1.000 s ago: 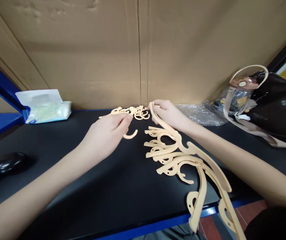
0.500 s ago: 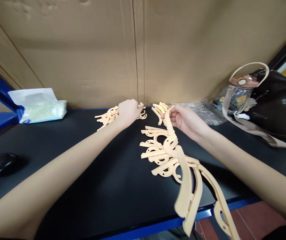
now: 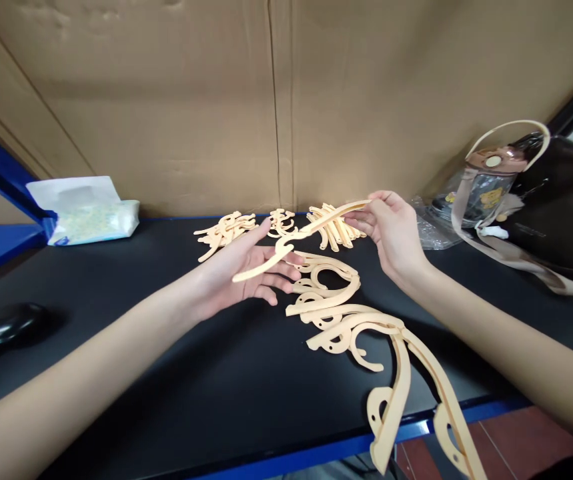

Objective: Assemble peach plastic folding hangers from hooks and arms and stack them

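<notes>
Right hand (image 3: 400, 233) pinches end of curved cream piece (image 3: 335, 213), lifted above table (image 3: 191, 380); left hand (image 3: 219, 280) spread open beside it, contact unclear. Overlapping hangers (image 3: 399, 393), 4 o'clock, look assembled; loose parts (image 3: 227, 230), 11 to 1 o'clock, seemingly remain.

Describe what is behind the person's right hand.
Brown cardboard stands behind the right hand, and crumpled clear plastic shows past its wrist side, on the black tabletop. How far the plastic extends behind the hand is hidden.
</notes>
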Demonstrator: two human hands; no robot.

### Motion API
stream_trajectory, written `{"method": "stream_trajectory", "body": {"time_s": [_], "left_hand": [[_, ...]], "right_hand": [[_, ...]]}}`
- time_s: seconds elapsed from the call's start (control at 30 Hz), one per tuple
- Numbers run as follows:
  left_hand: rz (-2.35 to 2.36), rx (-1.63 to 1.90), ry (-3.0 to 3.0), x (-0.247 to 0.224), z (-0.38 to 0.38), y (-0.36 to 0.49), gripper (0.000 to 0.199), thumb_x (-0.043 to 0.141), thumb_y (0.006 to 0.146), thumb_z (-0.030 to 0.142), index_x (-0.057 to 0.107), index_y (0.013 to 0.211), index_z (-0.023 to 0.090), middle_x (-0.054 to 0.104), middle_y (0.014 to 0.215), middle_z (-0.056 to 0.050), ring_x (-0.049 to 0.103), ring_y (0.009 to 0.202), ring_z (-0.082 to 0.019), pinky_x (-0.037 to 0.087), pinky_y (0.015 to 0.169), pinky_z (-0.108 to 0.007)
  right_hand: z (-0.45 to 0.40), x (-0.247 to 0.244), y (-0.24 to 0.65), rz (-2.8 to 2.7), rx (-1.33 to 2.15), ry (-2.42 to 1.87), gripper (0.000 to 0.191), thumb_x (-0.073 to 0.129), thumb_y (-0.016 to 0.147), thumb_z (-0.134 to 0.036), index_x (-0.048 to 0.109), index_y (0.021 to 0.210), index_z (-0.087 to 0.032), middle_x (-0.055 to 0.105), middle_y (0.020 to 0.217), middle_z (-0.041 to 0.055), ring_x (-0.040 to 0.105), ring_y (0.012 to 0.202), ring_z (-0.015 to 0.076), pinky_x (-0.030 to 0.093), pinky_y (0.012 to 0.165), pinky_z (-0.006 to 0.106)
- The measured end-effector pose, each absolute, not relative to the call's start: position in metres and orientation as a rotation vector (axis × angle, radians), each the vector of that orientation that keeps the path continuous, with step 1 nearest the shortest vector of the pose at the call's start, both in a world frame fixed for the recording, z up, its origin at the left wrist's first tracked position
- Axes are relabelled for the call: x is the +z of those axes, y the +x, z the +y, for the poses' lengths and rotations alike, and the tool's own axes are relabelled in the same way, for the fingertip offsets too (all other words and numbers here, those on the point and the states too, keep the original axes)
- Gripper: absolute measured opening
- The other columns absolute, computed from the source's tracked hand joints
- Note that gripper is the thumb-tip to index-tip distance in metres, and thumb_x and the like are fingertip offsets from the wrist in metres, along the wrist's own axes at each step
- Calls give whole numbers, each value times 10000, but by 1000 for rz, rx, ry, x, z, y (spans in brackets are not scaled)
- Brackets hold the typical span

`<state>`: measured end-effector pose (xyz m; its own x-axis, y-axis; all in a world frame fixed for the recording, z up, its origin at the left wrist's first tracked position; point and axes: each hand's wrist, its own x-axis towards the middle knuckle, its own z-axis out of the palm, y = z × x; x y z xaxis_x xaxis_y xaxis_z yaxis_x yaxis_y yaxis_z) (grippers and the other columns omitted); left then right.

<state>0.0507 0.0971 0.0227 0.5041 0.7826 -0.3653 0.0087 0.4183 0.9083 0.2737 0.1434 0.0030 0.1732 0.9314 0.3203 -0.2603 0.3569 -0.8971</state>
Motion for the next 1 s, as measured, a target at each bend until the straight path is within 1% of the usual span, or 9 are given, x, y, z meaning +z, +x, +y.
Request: {"method": "stream_trajectory", "body": {"time_s": [0.1,0.17,0.23,0.3,0.4,0.57,0.7,0.83,1.0], "left_hand": [[976,713,1019,22,85,49,291,496,918,369,668,893,135,567,739,-26,548,574,-95,469,465,-176],[1005,790,1051,20,81,51,171,546,898,277,652,876,146,473,643,27,417,449,-38,369,385,-126],[1028,806,1089,19,78,54,167,525,909,258,632,849,144,373,573,59,283,388,-12,259,342,-103],[1061,746,1150,17,75,57,202,505,920,282,614,833,136,364,546,62,260,377,-12,218,336,-103],[1069,653,1231,15,72,61,233,495,922,325,601,837,136,427,537,45,312,365,-29,233,329,-121],[1067,664,1263,15,68,64,303,411,946,392,588,857,164,402,464,55,323,320,-57,236,305,-139],[1145,703,1275,18,62,69,292,357,964,359,540,827,177,413,438,59,304,286,-58,213,283,-136],[1235,677,1241,15,62,75,280,326,973,327,501,808,183,389,438,74,284,285,-56,217,269,-136],[1378,708,1382,5,65,76,300,326,971,376,491,805,188,421,479,67,338,313,-62,242,291,-149]], "right_hand": [[144,-5,273,-1209,838,-822,195,543,736,-113,393,798,-221,671,762,-6,669,758,153,527,767,330],[141,-9,272,-1470,600,-921,167,574,748,-158,428,806,-215,678,867,33,650,871,192,506,807,375],[135,-11,270,-1802,159,-1010,123,595,783,-214,515,874,-196,666,1024,79,597,1009,243,453,892,441],[127,-12,266,-2095,-286,-966,164,568,855,-247,582,996,-164,646,1127,102,552,1087,263,379,986,470],[117,-13,261,-2349,-598,-803,231,442,948,-184,612,1086,-109,689,1014,90,593,983,221,393,978,403],[106,-10,261,-2477,-731,-800,355,309,954,-74,564,1199,-60,682,980,108,609,856,192,449,713,306],[101,-9,259,-2543,-833,-851,361,264,932,-43,606,1044,-66,643,785,86,591,699,184,400,596,300],[100,-14,250,-2582,-739,-947,258,354,830,4,588,836,-103,593,684,59,583,610,173,335,513,280],[100,-9,237,-2646,-530,-1225,209,396,773,8,556,842,-107,606,665,63,588,555,174,253,462,270]]}}
